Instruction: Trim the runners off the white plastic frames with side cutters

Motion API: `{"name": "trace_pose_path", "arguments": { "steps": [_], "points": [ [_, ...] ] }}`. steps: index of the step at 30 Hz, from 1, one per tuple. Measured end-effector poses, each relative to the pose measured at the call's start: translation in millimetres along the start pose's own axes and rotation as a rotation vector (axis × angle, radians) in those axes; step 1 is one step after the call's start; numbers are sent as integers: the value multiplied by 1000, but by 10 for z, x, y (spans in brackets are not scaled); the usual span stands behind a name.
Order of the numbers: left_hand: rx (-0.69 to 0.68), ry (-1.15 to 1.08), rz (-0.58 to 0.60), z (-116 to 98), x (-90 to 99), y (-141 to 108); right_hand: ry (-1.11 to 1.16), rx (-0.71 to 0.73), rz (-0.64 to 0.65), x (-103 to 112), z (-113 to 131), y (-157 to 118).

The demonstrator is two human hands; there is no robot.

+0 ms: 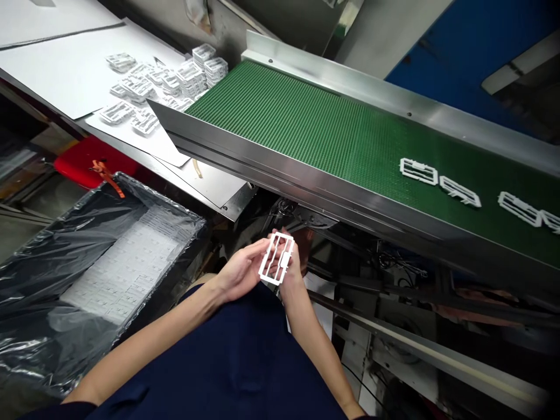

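A white plastic frame [276, 258], rectangular with thin inner bars, is held in front of my body. My left hand [245, 268] grips its left side, with the thumb along the upper left edge. On its right side my right hand [292, 265] holds it, the fingers partly hidden behind the frame and showing through its gaps. Similar white frames [419, 171] lie in pairs on the green conveyor belt [306, 116] ahead and to the right.
At the upper left, stacks of white frames [190, 79] stand on a white-covered table [56, 70]. Below it is a bin lined with clear plastic [26, 291], holding rows of white parts [126, 262]. A red stool [83, 160] stands behind the bin. The conveyor's metal side rail [280, 181] runs ahead of my hands.
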State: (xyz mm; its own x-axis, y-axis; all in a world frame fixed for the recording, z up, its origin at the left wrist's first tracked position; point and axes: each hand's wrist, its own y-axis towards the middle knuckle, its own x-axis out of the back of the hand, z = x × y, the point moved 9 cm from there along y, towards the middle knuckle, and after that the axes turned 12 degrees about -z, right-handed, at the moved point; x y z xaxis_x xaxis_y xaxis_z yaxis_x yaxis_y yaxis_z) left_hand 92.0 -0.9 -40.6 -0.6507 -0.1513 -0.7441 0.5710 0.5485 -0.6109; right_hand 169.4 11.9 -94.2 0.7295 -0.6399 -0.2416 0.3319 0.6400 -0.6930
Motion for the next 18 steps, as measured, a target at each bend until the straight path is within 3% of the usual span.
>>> {"name": "trace_pose_path", "arguments": {
  "steps": [3,6,9,14,18],
  "points": [
    [-24,6,-26,1,93,-28,111,-7,-28,-13,125,10],
    [-48,48,-26,-48,173,-81,180,70,-90,116,316,-41],
    [-118,86,-39,-109,246,-124,7,228,-90,193,386,-178],
    [-354,219,-109,-284,401,-198,-463,412,165,-93,107,-483],
    [-492,419,-251,-509,611,-277,-601,523,198,-200,61,-561]
  ]
}}
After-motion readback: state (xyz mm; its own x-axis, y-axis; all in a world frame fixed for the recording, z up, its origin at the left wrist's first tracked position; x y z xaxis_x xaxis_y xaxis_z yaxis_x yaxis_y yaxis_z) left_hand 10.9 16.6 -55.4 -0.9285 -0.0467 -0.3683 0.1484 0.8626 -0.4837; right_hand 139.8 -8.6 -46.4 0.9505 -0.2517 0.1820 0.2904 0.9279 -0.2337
